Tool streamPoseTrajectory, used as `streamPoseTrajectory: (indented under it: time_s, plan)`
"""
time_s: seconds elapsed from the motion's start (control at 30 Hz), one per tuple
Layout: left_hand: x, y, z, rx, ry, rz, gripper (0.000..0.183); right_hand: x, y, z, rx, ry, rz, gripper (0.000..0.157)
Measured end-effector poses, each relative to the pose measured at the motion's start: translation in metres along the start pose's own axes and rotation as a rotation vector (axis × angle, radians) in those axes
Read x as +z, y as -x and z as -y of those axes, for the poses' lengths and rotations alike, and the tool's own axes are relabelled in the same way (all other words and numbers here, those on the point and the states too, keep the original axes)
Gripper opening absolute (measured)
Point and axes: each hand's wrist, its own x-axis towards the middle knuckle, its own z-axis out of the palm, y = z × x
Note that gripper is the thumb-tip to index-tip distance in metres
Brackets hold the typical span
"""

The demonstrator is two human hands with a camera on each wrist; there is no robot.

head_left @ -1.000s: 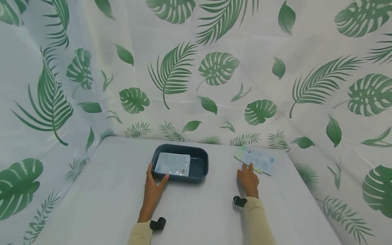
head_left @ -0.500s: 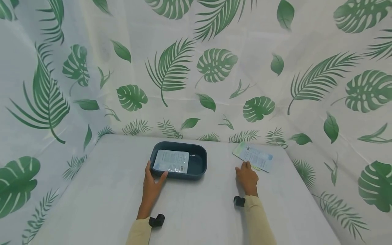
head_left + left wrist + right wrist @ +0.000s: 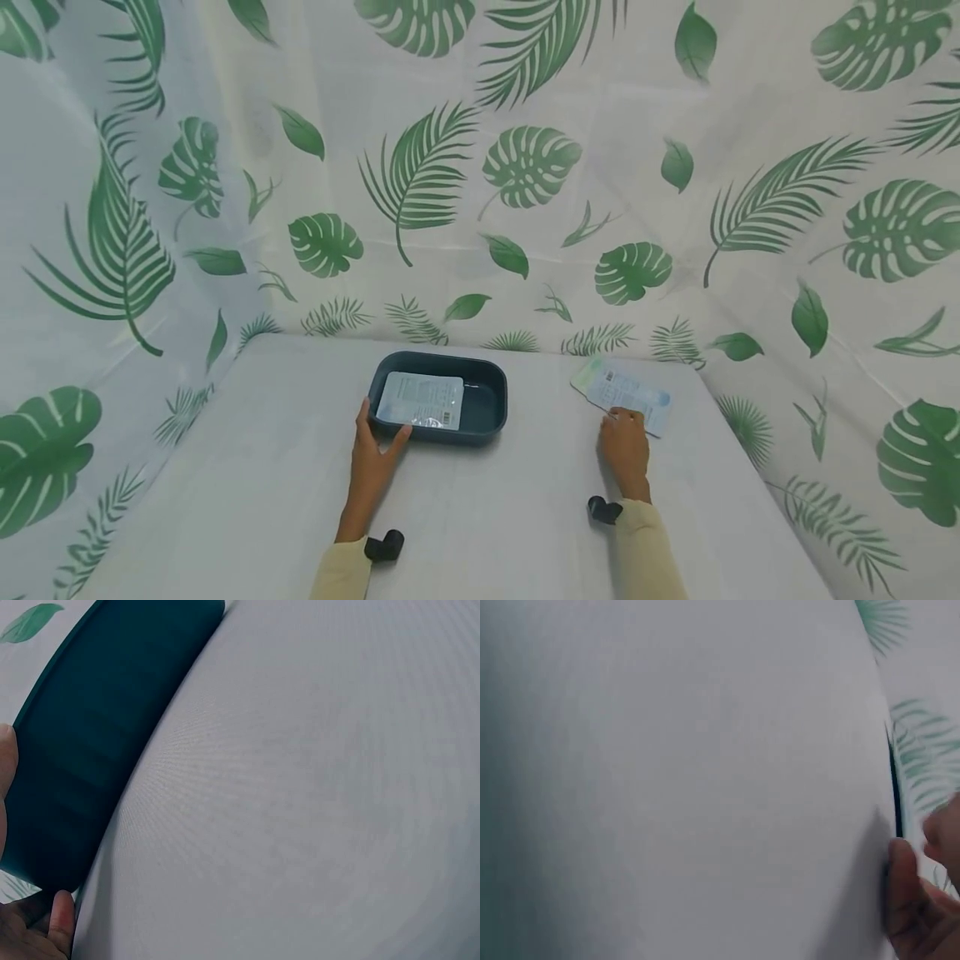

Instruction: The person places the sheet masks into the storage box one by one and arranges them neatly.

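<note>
My left hand (image 3: 372,454) holds the near left corner of a dark blue rectangular tray (image 3: 486,435), thumb on the front wall and fingers at the left end. In the left wrist view the tray's side (image 3: 97,727) shows between thumb and fingers. Inside, to the left, lies a flat pale blue sachet (image 3: 422,400) with printed text and a barcode. On the right, my right hand (image 3: 625,446) pinches the near edge of another pale blue sachet (image 3: 626,390). A greenish sachet (image 3: 587,377) pokes out beneath that one at the left. The right wrist view shows only thumb and fingertips (image 3: 904,859) at a thin edge.
Everything lies on a white-covered table (image 3: 487,525). White sheeting (image 3: 555,275) printed with green leaves rises behind the table and along both sides. Bare cloth separates the tray from the sachets on the right.
My right hand has shifted to the right along the sachets' near edge, and its fingers have curled onto the upper sachet. The left hand and tray stay in place.
</note>
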Motion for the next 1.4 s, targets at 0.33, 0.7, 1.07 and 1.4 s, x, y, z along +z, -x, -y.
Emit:
streamPoseTrajectory:
  time_s: [0.33, 0.7, 1.07, 1.4]
  plan:
    - [0.001, 0.0, 0.002, 0.0, -0.012, -0.016, 0.098, -0.009, -0.006, -0.025, 0.381, -0.465, -0.393, 0.041]
    - [0.002, 0.001, 0.0, 0.018, -0.01, -0.01, 0.097, -0.019, -0.017, -0.034, 0.586, -0.562, -0.345, 0.033]
    - [0.002, -0.001, 0.0, 0.018, -0.012, -0.022, 0.097, -0.023, -0.016, -0.04, 0.545, -0.803, -0.349, 0.012]
    - [0.002, 0.001, 0.001, 0.005, -0.014, -0.007, 0.098, -0.032, -0.003, -0.053, 0.454, -0.687, -0.157, 0.018]
